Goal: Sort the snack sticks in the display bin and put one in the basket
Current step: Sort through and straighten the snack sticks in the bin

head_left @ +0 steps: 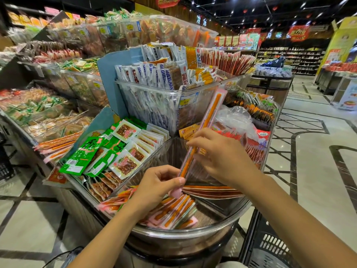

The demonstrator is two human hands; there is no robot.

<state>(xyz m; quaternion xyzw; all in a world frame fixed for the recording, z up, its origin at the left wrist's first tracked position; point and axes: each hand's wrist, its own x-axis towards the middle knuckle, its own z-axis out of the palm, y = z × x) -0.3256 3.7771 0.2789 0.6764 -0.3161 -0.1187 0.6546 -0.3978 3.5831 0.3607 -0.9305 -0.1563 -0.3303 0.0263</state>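
Supermarket interior under a dark ceiling with spot lights; pale tiled floor (318, 151) with dark inlaid lines; stocked shelves (301, 57) far right. At centre, a round stand of clear bins. Nearest bin (173, 235) with a loose pile (173, 211) of flat-lying snack sticks, fanned slightly. Green packs (83, 157) to its left; white packs (150, 74) in the raised bin behind, with a price tag (186, 101) on its front wall. Above the nearest bin, one stick (210, 113), orange core in pink-edged wrap, held clear of the pile. Long axis on a steep diagonal: lower end near and to the left, upper end far and to the right, in front of the raised bin. Grip of left hand (156, 182) closed on the lower end of the stick, pinched between thumb and curled fingers. Grip of right hand (222, 157) closed lightly on the stick near mid-length, fingertips and thumb round it. Black basket (270, 246) at lower right, beside the stand, well apart from the stick.
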